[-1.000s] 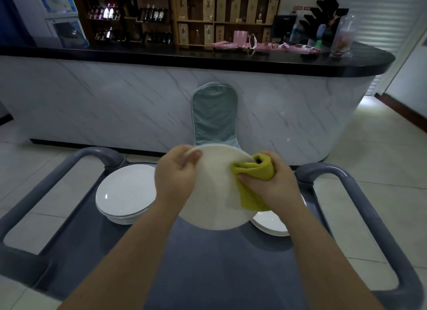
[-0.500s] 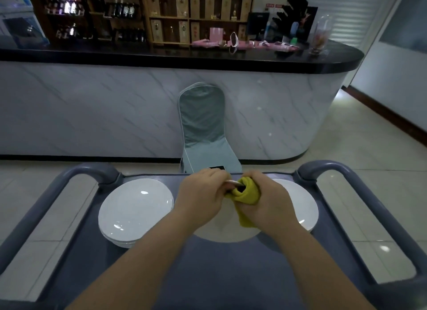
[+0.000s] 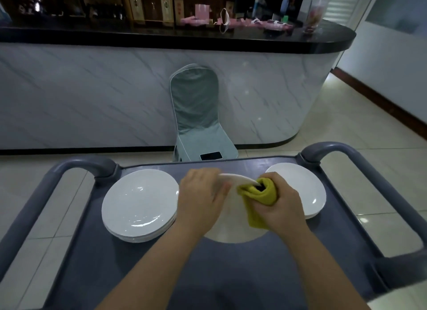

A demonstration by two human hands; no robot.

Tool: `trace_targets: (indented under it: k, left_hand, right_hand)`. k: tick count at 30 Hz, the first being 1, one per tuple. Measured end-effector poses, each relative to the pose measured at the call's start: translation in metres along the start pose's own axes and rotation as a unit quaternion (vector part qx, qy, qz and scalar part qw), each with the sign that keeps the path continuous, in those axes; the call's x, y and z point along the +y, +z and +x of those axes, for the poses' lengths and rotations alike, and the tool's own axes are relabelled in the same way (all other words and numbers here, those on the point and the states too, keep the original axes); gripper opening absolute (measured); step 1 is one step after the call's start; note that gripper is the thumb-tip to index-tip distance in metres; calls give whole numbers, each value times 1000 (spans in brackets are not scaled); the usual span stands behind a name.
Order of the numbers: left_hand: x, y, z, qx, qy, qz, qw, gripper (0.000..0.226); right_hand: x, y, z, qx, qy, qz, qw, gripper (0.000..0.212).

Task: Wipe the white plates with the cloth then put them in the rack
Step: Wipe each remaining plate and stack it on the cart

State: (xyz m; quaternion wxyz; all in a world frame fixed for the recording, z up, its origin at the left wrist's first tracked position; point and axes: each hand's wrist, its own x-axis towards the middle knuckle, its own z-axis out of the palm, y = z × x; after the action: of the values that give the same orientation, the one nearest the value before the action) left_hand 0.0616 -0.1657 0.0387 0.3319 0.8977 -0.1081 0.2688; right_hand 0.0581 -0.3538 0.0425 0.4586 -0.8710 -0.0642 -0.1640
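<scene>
Both hands meet over the cart [image 3: 97,252]: left hand [image 3: 199,205] grips the plate [image 3: 233,233] rim, right hand [image 3: 280,211] clutches the yellow cloth [image 3: 260,200] on it. Plate tilts, far edge raised.

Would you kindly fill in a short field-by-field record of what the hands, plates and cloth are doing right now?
left hand: grips the held plate's far rim
right hand: wraps the yellow cloth round that rim
held plate: tilted, over the cart between the two stacks
left stack: white plates, on the cart's left
right stack: white plates, far right corner
behind cart: covered chair, dark phone on its seat
</scene>
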Motion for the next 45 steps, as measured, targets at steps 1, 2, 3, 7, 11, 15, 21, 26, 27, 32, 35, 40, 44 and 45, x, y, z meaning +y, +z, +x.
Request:
trace_targets:
  k: [1,2,3,7,11,15,21,26,27,32,35,40,44,45]
  left_hand:
    - [6,1,9,-24,65,12,998,26]
    - [14,1,16,-36,109,6,993,28]
    - [19,1,21,-37,136,-2,990,28]
    - [16,-5,35,31,81,-52,995,12]
    - [4,0,30,147,-300,-271,903,16]
    - [-2,11,6,73,-259,-200,942,7]
    - [14,4,41,-41,187,15,981,19]
    - [10,-9,56,61,82,-63,993,9]
    - [6,-12,56,90,-13,-126,988,10]
    - [-8,9,26,179,-364,-321,856,19]
    - [-15,20,6,73,-393,-318,860,19]
    - [-16,11,5,7,-584,-557,590,26]
    - [7,3,15,-39,-598,-631,493,37]
    - [8,1,19,-23,-610,-623,489,25]
  right_hand:
    - [-6,-1,1,-13,-48,-45,998,26]
    - [-13,-2,2,-16,-84,-80,993,26]
    - [-18,-5,4,-12,-106,-94,990,28]
    - [-24,-23,15,-8,-80,-31,996,31]
    - [-5,-22,16,30,122,200,972,37]
    - [12,-7,6,56,141,146,978,31]
    - [-16,-8,19,-46,-69,-69,994,30]
    - [-38,-20,36,-7,-56,-4,998,34]
    - [-35,-22,38,2,-14,41,999,36]
    - [0,2,18,108,97,181,973,36]
    - [14,10,4,137,45,102,984,38]
    - [18,3,1,193,-172,-130,957,25]
    - [12,12,2,151,-357,-237,891,31]
    - [12,13,2,137,-377,-240,884,32]
